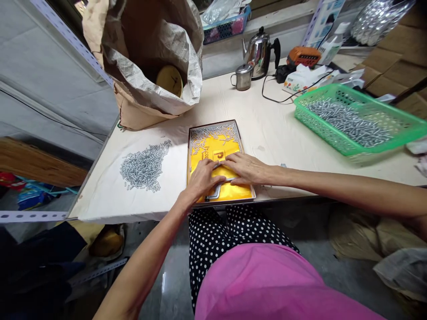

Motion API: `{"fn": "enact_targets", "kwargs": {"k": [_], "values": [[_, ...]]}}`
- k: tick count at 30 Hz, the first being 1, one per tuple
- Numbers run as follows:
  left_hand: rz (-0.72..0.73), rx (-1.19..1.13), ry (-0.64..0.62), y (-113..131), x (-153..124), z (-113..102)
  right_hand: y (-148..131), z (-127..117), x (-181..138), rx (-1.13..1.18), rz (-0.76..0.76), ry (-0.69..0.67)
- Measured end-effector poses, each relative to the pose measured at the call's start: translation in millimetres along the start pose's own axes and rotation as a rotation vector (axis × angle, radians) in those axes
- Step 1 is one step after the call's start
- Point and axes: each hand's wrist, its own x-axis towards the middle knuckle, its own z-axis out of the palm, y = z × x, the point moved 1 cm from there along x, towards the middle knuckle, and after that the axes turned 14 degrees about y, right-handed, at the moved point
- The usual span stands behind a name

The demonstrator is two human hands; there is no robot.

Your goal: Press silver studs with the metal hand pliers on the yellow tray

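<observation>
A shallow tray (238, 129) lined with a yellow printed sheet (230, 193) lies at the table's front edge. Many small silver metal pins (213, 132) are gathered at its far end. My left hand (203, 177) and my right hand (247, 169) meet over the middle of the tray, with fingers bent and thumbs drawn in. Something thin and grey shows between their fingertips; what it is I cannot make out. Below them, a bent grey metal rod (215, 193) with a dark end rests on the sheet, partly covered by the hands.
A pile of similar pins (143, 166) lies left on white cloth. A green basket (356, 153) of pins stands right. Behind are a large open paper sack (143, 106), a metal cup (243, 79), a kettle (260, 53), an orange battery (303, 56) and a black cable (283, 102).
</observation>
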Motion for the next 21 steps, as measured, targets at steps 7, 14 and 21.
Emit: {"fn": "enact_targets", "kwargs": {"k": [7,14,21], "values": [[-0.446,-0.183,0.193,-27,-25,-47,-8,12,-11,0.022,-0.072,0.046],[-0.488,0.036,-0.1,-12,-52,-35,-12,25,-4,-0.001,0.034,0.007],[-0.457,0.169,-0.29,-4,-37,-13,-15,19,-7,0.002,0.059,0.03]]}}
